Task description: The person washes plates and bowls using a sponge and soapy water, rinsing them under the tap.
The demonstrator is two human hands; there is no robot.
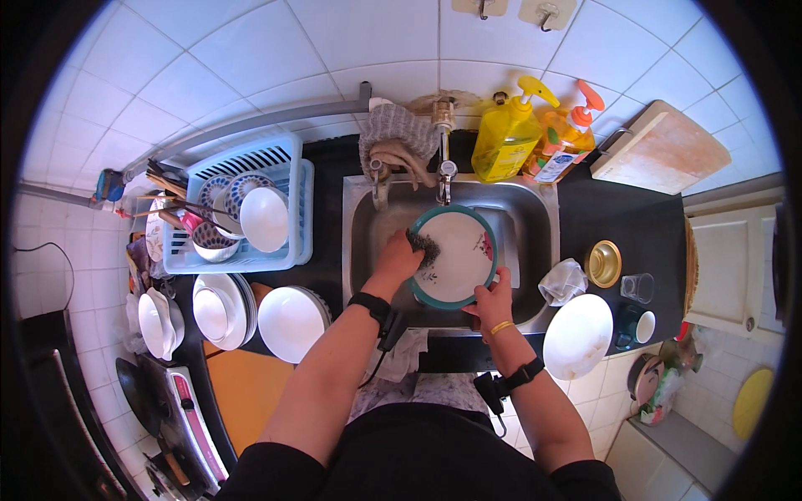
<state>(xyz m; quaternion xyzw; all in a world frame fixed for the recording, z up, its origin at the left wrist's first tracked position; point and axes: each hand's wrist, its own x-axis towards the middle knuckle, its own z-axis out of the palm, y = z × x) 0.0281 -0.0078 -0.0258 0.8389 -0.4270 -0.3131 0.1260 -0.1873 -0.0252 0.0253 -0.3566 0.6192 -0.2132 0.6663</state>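
A white plate (456, 260) with a green rim and a floral print is held over the stainless steel sink (525, 300). My right hand (493, 299) grips its lower right edge, thumb on the rim. In my left hand (399, 263) is a dark steel wool scourer (425, 248), pressed against the plate's left side near the rim. Behind the plate stands the chrome faucet (446, 175); whether water runs is not plain. The lower part of the sink basin is partly hidden by the plate and my hands.
Left of the sink are a blue dish rack (302, 206) with bowls, stacked plates (237, 325) and white bowls (289, 322). Soap bottles (506, 141) and a cutting board (664, 150) stand behind at right. A white plate (578, 338), crumpled cloth (564, 283), gold bowl (603, 263) and mug (636, 327) sit at right.
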